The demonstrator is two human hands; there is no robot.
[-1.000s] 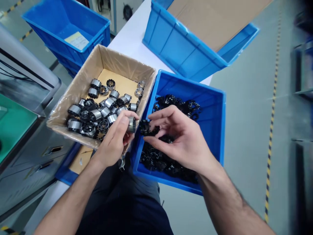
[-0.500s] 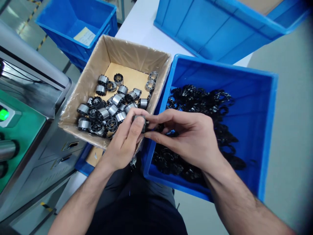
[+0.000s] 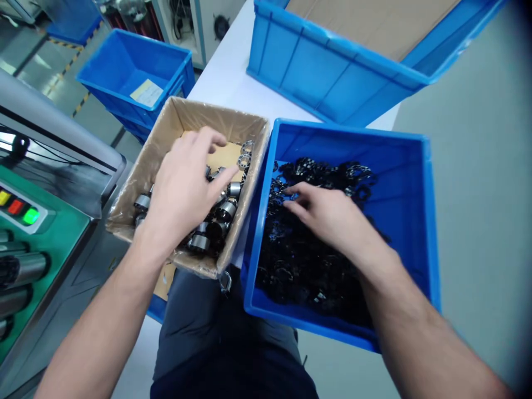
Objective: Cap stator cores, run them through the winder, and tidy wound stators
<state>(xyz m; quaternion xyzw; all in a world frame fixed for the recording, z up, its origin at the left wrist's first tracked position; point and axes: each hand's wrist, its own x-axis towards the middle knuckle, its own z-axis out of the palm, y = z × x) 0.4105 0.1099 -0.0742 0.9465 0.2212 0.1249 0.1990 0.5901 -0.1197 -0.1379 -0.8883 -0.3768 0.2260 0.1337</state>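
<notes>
My left hand hovers over the plastic-lined cardboard box, fingers spread and curved, with nothing visible in it. Beneath it lie several metal cores with black toothed end pieces, partly hidden by the hand. My right hand reaches into the blue bin. Its thumb and index finger stand slightly apart at the pile of black ring-shaped plastic parts, close to or touching the ones by the bin's left wall. I see no part clearly gripped there.
Another blue crate with cardboard inside stands on the white table. Stacked blue bins, the top one holding a paper slip, are at the back left. On the left, a green machine panel carries coloured lit buttons and metal cylinders.
My hands have parted from the dark part they held together. The left moved left over the cardboard box and opened; the right dropped into the black parts. The view shifted as well.
</notes>
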